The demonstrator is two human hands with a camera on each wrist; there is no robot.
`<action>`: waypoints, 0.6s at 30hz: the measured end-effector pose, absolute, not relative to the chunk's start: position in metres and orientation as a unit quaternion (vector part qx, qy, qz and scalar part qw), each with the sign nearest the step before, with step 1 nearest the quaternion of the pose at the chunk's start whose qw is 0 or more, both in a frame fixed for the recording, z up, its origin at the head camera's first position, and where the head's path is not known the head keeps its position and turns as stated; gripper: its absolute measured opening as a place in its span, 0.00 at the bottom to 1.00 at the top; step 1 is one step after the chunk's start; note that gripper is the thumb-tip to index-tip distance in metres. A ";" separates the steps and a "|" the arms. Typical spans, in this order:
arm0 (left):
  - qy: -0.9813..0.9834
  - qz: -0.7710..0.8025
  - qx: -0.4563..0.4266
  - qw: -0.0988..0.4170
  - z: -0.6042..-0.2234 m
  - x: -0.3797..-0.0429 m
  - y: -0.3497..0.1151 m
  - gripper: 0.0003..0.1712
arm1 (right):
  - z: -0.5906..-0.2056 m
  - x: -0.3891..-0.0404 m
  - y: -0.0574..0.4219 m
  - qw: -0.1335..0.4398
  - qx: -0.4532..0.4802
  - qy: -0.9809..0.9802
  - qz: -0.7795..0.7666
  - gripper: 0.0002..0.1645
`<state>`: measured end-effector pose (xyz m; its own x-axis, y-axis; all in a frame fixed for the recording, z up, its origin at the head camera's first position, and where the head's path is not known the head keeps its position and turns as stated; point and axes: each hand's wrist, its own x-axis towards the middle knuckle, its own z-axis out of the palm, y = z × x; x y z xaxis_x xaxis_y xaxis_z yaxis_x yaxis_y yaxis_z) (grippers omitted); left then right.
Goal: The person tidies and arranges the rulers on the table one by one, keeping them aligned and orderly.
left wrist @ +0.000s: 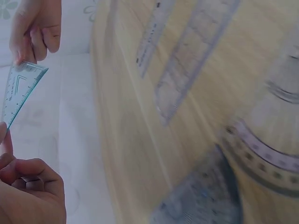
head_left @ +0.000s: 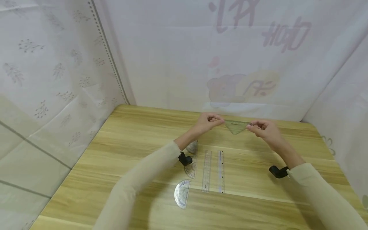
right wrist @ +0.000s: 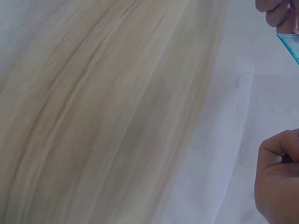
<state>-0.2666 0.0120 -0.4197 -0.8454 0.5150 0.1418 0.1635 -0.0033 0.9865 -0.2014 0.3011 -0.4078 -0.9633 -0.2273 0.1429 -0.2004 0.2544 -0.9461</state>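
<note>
Both hands hold a clear green-tinted triangular set square (head_left: 236, 126) above the far part of the table, its long edge at the top and a corner pointing down. My left hand (head_left: 207, 124) pinches the left end between thumb and fingers. At the other end, my right hand (head_left: 265, 131) pinches the corner the same way. In the left wrist view the set square (left wrist: 22, 88) spans between the two hands. Only one corner of the set square (right wrist: 292, 45) shows in the right wrist view.
Two clear rulers (head_left: 206, 172) lie side by side on the wooden table (head_left: 115, 153). Left of them is a column of three protractors (head_left: 181, 194), the farther ones partly behind the left arm. Patterned cloth (head_left: 172, 64) encloses the table at the back and sides.
</note>
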 end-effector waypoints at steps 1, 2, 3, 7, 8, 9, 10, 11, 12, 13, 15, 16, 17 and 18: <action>0.694 0.664 0.243 0.132 -0.420 -0.266 0.009 0.11 | -0.407 -0.202 0.298 0.013 -0.136 0.793 -0.594 0.16; 0.696 0.663 0.242 0.133 -0.421 -0.265 0.005 0.11 | -0.407 -0.203 0.295 0.014 -0.138 0.795 -0.591 0.16; 0.700 0.661 0.237 0.132 -0.421 -0.264 0.001 0.11 | -0.407 -0.204 0.292 0.018 -0.139 0.796 -0.589 0.17; 0.707 0.661 0.216 0.131 -0.425 -0.261 -0.015 0.10 | -0.409 -0.209 0.277 0.037 -0.150 0.797 -0.584 0.17; 0.707 0.662 0.212 0.130 -0.426 -0.260 -0.019 0.10 | -0.410 -0.210 0.273 0.041 -0.154 0.797 -0.582 0.17; 0.708 0.662 0.209 0.128 -0.427 -0.260 -0.023 0.10 | -0.411 -0.212 0.270 0.047 -0.159 0.797 -0.581 0.17; 0.707 0.664 0.208 0.127 -0.428 -0.259 -0.027 0.10 | -0.411 -0.213 0.266 0.050 -0.163 0.797 -0.580 0.16; 0.710 0.662 0.207 0.123 -0.429 -0.258 -0.030 0.10 | -0.412 -0.214 0.263 0.052 -0.168 0.797 -0.578 0.16; 0.711 0.662 0.207 0.119 -0.430 -0.257 -0.033 0.11 | -0.412 -0.214 0.260 0.055 -0.172 0.796 -0.578 0.15; 0.713 0.660 0.207 0.116 -0.430 -0.255 -0.037 0.12 | -0.412 -0.215 0.258 0.058 -0.175 0.795 -0.578 0.15; 0.719 0.653 0.207 0.113 -0.432 -0.253 -0.042 0.14 | -0.411 -0.216 0.254 0.063 -0.182 0.793 -0.578 0.15; 0.723 0.650 0.206 0.112 -0.432 -0.251 -0.044 0.14 | -0.411 -0.216 0.252 0.064 -0.185 0.792 -0.578 0.14; 0.725 0.649 0.205 0.111 -0.432 -0.250 -0.047 0.14 | -0.411 -0.216 0.250 0.067 -0.186 0.792 -0.578 0.14; 0.726 0.647 0.206 0.111 -0.433 -0.249 -0.049 0.13 | -0.410 -0.216 0.248 0.072 -0.185 0.794 -0.575 0.14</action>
<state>-0.2486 -0.0487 -0.4326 -0.8905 0.4427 0.1048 0.1544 0.0776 0.9850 -0.2159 0.2481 -0.4103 -0.9213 -0.3762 0.0988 -0.2112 0.2706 -0.9392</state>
